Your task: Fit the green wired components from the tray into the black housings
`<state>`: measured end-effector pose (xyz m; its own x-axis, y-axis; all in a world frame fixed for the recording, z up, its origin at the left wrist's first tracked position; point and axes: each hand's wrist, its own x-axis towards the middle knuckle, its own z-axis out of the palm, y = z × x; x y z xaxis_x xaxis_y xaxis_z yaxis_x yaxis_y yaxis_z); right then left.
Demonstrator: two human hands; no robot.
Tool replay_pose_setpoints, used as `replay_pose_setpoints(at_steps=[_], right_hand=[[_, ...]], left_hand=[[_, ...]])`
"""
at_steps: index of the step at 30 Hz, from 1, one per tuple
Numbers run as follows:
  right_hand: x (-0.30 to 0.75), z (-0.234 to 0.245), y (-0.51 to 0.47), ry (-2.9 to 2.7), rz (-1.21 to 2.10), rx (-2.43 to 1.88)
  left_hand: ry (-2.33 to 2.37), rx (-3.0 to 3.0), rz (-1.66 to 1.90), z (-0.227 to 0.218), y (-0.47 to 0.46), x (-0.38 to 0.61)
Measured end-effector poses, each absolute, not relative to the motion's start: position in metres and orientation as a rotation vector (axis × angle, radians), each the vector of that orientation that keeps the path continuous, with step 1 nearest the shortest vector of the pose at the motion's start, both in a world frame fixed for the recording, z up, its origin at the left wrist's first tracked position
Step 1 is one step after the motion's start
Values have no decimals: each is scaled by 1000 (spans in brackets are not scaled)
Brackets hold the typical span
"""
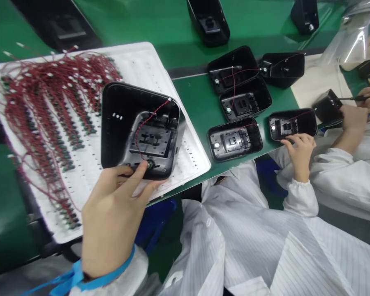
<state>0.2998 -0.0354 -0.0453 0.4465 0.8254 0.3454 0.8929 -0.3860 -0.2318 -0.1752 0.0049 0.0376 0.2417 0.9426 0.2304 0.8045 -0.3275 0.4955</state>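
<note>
My left hand [114, 209], with a blue wrist strap, grips a black plastic housing [117, 135] by its near edge, tilted above the white foam tray [142, 61]. The thumb rests inside, against a small green circuit board [149, 164] at the bottom corner. From that board a twisted red wire [142, 127] runs to a white connector at the far rim. Off to the right, my right hand [302, 152] has its fingers closed over the near rim of another black housing [306, 119] on the green table. A round board and wire lie inside that one too.
Rows of small boards with red wires [58, 111] fill much of the tray. Several wired housings [234, 139] sit between my hands, with more black housings [209, 24] across the table. At the right, a co-worker's hands [353, 119] hold a housing and a screwdriver-like tool [354, 98].
</note>
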Motion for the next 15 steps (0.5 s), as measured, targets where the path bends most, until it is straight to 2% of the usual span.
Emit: replay_pose_setpoints(at_steps=[6, 11, 15], right_hand=[[346, -47, 29, -1496, -165, -2161], [321, -24, 29, -1503, -167, -1941], [253, -4, 6, -1631, 173, -1775]], left_hand=[[1729, 2494, 713, 25, 1, -174], [1745, 2487, 771, 17, -9, -174], [1788, 2488, 799, 12, -11, -175]])
